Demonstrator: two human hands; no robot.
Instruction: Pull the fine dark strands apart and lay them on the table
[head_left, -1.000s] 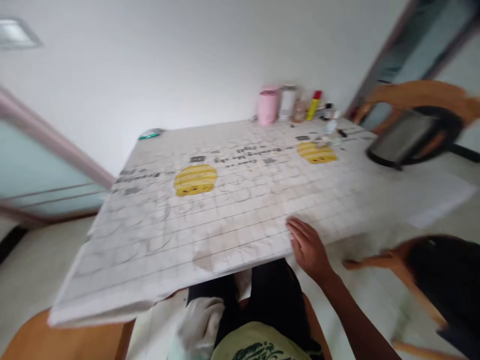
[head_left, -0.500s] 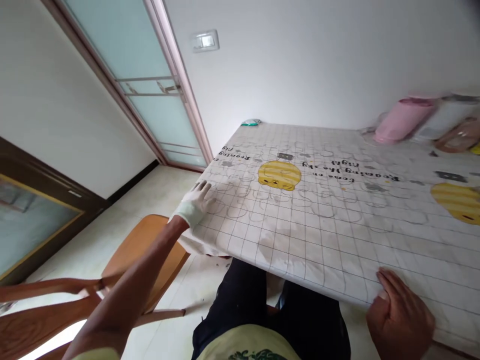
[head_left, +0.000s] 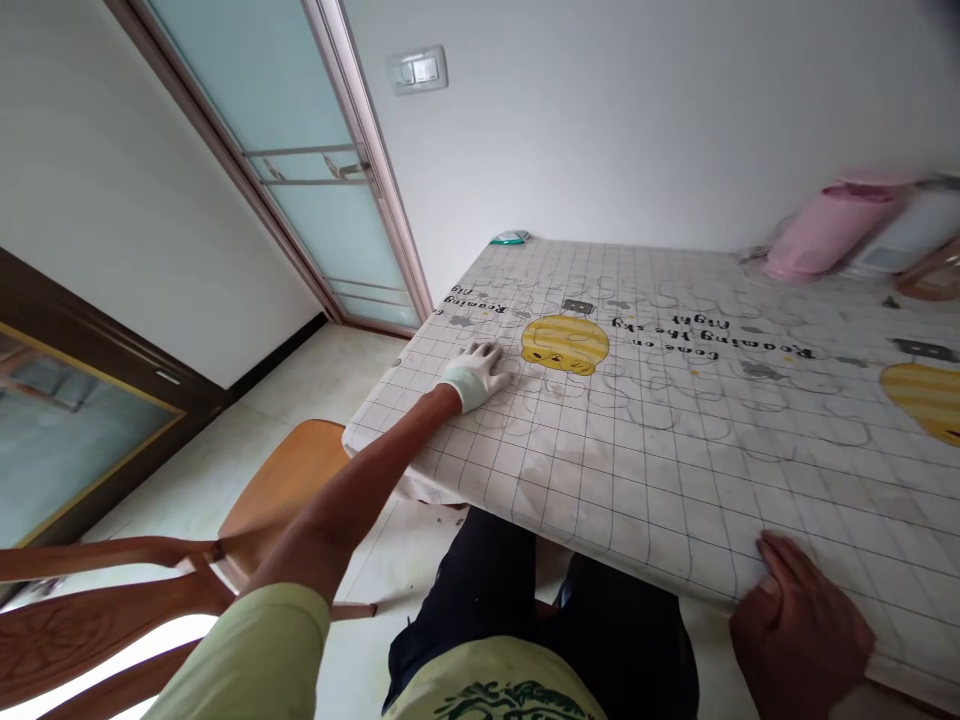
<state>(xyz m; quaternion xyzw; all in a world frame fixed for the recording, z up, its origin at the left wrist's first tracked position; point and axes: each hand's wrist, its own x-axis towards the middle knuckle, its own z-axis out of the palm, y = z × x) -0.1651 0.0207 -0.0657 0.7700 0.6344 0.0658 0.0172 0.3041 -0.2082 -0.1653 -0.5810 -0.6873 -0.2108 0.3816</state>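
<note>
My left hand (head_left: 475,376), in a white glove, lies palm down on the tablecloth (head_left: 600,450), left of a yellow striped balloon print. Its fingers are spread and nothing is in them. The cloth is white with a dark grid, cartoon prints and lettering, and it covers the table and drapes over its edge. My bare right hand (head_left: 806,620) rests at the near edge of the table, fingers stretched out close together on the cloth. Its thumb sits by the edge, and the underside of this hand is hidden.
A wooden chair (head_left: 292,480) stands left of the table. Against the wall at the back right are a pink jug-like container (head_left: 829,230) and other containers. A small green-and-white packet (head_left: 510,238) lies at the far left corner. Behind is a frosted glass door (head_left: 300,100).
My gloved left hand has moved from the table's left edge inward to the right, across the cloth. My right hand stays in nearly the same spot.
</note>
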